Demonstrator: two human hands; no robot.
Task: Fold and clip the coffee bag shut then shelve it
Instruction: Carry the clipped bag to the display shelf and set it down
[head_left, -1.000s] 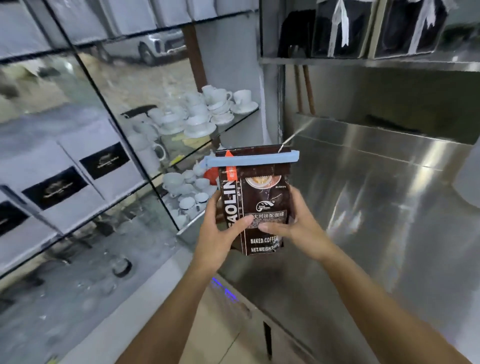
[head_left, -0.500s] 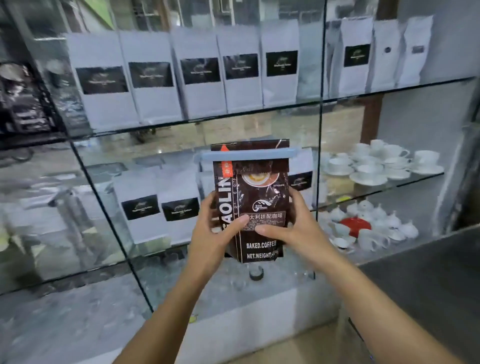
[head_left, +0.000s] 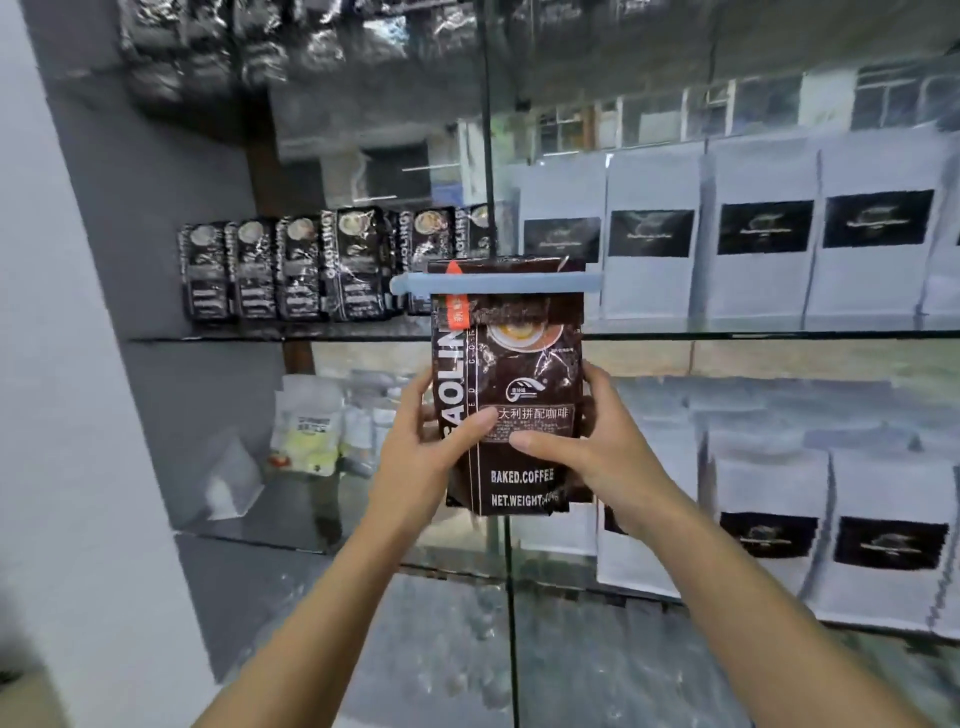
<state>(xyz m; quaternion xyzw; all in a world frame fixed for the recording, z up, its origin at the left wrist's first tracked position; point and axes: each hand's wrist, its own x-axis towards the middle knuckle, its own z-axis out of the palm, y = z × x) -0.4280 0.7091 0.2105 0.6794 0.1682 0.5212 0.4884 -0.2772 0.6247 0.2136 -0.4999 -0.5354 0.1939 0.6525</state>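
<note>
I hold a dark brown coffee bag (head_left: 519, 374) upright in front of a glass shelf unit. Its top is folded over, and a light blue clip (head_left: 496, 283) runs across the fold. My left hand (head_left: 426, 457) grips the bag's left side, thumb on its front. On the right side sits my right hand (head_left: 597, 447), its thumb also across the front. A row of matching dark coffee bags (head_left: 311, 265) stands on the upper glass shelf (head_left: 228, 335), behind and to the left of the held bag.
White bags with black labels (head_left: 763, 234) fill the shelf to the right and the shelf below (head_left: 883, 540). Small pale packets (head_left: 311, 431) sit on the lower left shelf. A vertical glass edge (head_left: 511, 623) divides the bays. A grey wall (head_left: 67, 364) bounds the left.
The view has swung left from the steel counter and cups, past the white bags, to the bay with dark coffee bags. Both hands keep the same hold on the clipped bag.
</note>
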